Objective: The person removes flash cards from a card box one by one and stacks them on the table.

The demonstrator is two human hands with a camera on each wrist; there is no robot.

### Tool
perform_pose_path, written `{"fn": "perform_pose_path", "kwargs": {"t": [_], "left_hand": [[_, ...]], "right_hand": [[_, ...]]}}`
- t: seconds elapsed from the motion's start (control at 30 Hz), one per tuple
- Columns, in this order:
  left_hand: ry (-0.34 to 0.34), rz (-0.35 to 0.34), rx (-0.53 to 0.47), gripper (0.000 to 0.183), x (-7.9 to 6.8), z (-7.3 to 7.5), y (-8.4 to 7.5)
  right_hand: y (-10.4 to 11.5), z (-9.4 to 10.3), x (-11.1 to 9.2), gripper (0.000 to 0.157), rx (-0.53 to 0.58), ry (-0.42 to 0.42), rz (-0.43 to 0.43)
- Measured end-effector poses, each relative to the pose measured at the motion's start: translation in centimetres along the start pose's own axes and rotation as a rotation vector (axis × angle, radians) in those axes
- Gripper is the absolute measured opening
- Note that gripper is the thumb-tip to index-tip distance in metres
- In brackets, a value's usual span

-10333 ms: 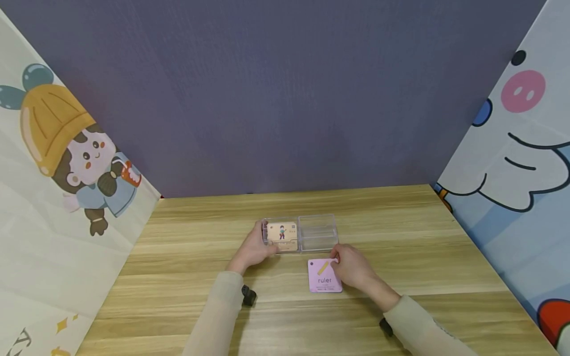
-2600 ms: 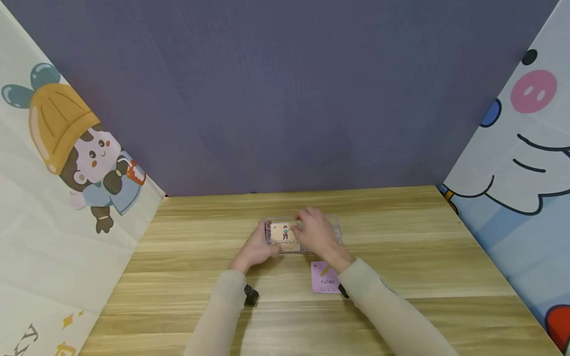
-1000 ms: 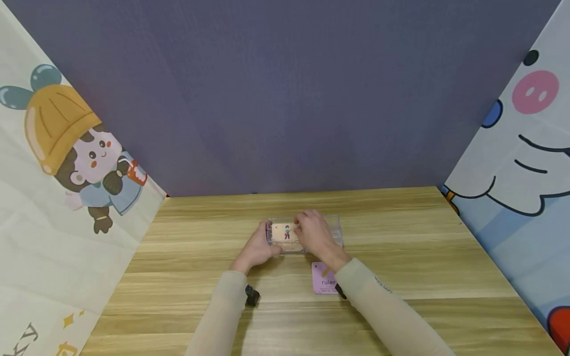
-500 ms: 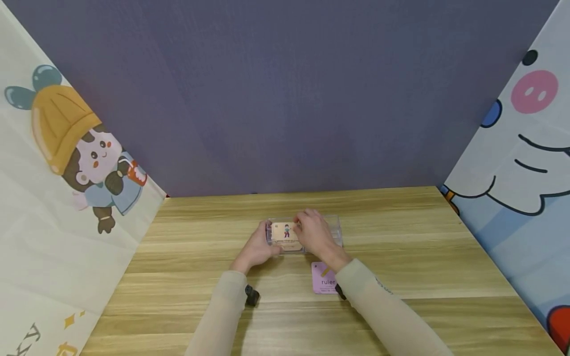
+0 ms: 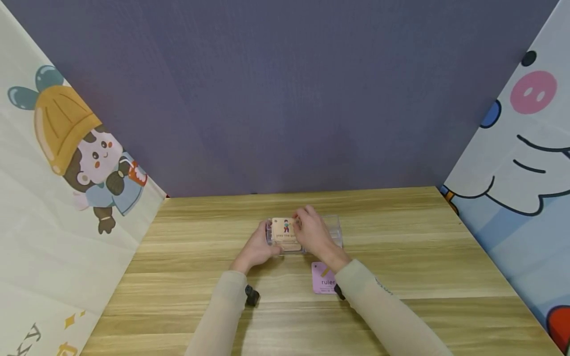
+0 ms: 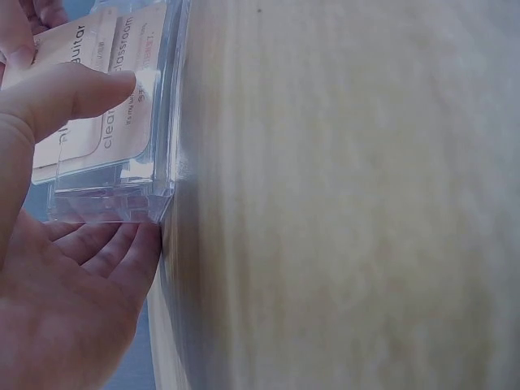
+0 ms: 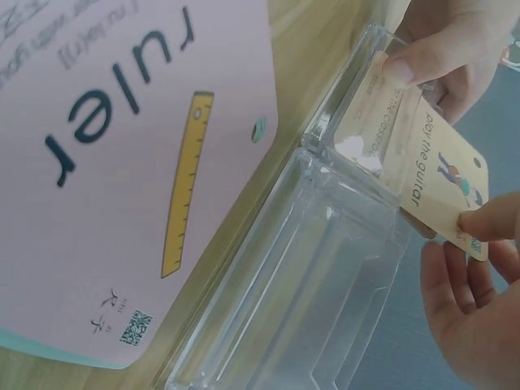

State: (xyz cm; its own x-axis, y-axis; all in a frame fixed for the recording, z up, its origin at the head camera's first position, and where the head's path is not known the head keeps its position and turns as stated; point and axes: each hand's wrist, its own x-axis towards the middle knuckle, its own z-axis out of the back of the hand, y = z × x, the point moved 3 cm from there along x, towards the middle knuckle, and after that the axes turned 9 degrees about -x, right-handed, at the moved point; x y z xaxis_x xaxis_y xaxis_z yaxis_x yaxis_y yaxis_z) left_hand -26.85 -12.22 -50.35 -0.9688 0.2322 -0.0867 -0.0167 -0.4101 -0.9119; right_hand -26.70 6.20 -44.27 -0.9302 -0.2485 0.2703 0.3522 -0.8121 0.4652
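Note:
A clear plastic card box [image 5: 334,228] with two halves lies toward the back of the table. My left hand [image 5: 257,245] grips its left end, the thumb [image 6: 101,91] over the front and the fingers under the end wall. Between thumb and fingers, my right hand [image 5: 313,231] pinches the corner of a cream "play the guitar" card [image 7: 435,166]. That card stands partly out of the left half, above a "classroom" card [image 7: 370,122] that is still inside. The right half of the box shows only clear plastic in the right wrist view.
A pink "ruler" card [image 5: 322,282] lies flat on the wooden table [image 5: 285,316], in front of the box and partly under my right forearm. A dark panel [image 5: 285,99] rises behind the table, with cartoon-printed sheets on both sides.
Earlier my right hand was at the ruler card; it has since moved to the box. Over the last second the guitar card has slid upward in its fingers. The left hand keeps its hold.

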Motion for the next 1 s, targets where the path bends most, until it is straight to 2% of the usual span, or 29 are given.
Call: {"fn": "perform_pose_path", "kwargs": {"t": [0.23, 0.53, 1.0], "left_hand": [[0.002, -0.02, -0.009, 0.101, -0.11, 0.02, -0.17], [0.005, 0.008, 0.004, 0.1, -0.09, 0.05, -0.28], [0.007, 0.005, -0.01, 0.099, -0.28, 0.22, -0.31]], "right_hand": [[-0.01, 0.04, -0.02, 0.022, 0.054, 0.003, -0.015], [0.16, 0.25, -0.18, 0.021, 0.071, -0.029, 0.031], [0.45, 0.58, -0.07, 0.023, 0.128, -0.028, 0.012]]}}
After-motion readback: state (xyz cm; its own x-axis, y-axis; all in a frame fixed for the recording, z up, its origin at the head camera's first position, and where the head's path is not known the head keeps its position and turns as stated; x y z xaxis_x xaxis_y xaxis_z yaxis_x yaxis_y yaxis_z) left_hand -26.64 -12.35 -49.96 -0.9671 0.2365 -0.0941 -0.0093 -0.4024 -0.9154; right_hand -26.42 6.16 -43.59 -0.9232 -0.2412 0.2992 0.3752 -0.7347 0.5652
